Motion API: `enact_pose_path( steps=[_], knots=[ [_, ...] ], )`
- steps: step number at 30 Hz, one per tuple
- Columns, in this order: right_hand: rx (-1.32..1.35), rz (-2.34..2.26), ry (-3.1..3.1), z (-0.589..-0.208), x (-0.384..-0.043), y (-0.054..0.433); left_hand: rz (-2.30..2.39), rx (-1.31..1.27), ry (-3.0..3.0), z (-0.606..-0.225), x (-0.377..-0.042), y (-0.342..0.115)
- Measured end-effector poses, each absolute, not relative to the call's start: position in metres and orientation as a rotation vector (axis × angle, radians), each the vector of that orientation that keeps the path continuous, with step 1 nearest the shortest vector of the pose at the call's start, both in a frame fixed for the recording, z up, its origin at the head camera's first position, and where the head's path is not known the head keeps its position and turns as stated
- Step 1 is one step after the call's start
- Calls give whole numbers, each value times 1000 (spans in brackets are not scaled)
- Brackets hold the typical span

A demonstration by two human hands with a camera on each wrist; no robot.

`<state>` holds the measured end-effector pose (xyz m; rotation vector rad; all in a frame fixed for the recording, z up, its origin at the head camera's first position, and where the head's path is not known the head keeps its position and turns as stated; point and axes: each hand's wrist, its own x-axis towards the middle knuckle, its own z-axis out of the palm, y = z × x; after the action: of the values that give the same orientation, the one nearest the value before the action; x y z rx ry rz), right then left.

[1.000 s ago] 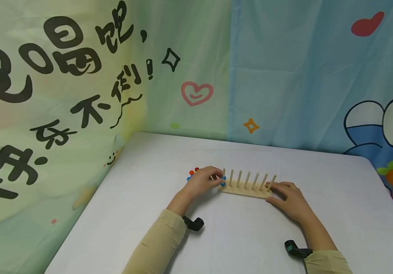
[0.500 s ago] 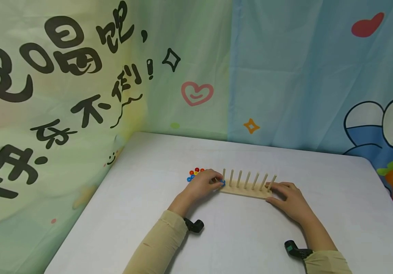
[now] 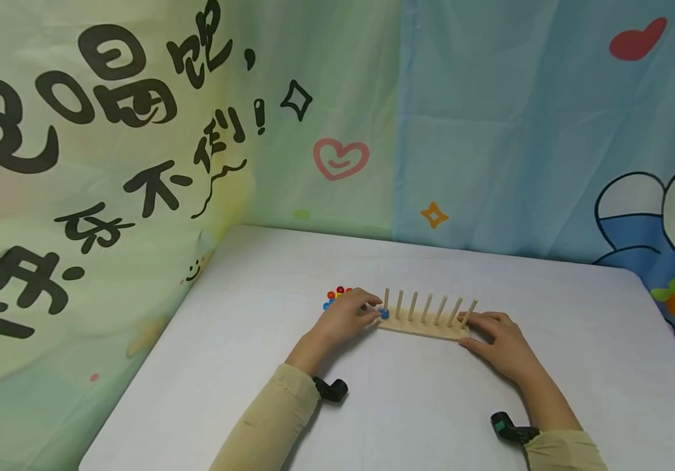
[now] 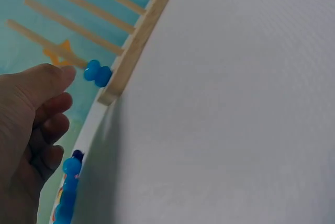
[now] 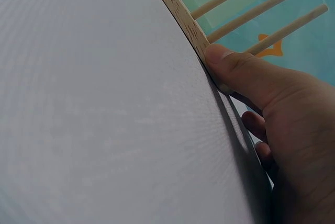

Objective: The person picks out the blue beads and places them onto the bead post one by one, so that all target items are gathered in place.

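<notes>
A wooden peg board (image 3: pixel 422 330) stands on the table with a row of several upright pegs. Blue beads (image 4: pixel 98 73) sit low on its leftmost peg, close to the base. My left hand (image 3: pixel 342 315) is just left of that peg; in the left wrist view its thumb is apart from the beads, and its fingers are loosely bent with nothing between them. With thumb and fingers, my right hand (image 3: pixel 499 345) grips the right end of the board, the thumb (image 5: pixel 220 59) on the front edge. The far fingers of that hand are hidden behind the board.
Loose red, yellow and blue beads (image 3: pixel 329 303) lie beyond my left hand, partly covered by it. The white table (image 3: pixel 420 399) runs back to printed cloth curtains (image 3: pixel 490 131) behind and at the left. Each wrist wears a small black camera (image 3: pixel 331 390).
A blue bead has gone down the leftmost peg onto the base. My left hand has let go of it and drawn slightly left. The right hand keeps its place on the board.
</notes>
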<state>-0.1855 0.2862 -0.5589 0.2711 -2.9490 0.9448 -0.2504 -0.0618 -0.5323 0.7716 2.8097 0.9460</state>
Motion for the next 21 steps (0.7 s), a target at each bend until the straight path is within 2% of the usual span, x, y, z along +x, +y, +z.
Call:
enact_pose_path(
  steps=[6, 15, 21],
  knots=[
    [272, 955, -2942, -558, -186, 287, 1056, 701, 2923, -530, -250, -84],
    [285, 941, -2945, -559, -187, 285, 1200, 373, 2965, -537, -250, -133],
    [281, 946, -2947, -558, -186, 285, 1137, 327, 2939, -542, -250, -152]
  ],
)
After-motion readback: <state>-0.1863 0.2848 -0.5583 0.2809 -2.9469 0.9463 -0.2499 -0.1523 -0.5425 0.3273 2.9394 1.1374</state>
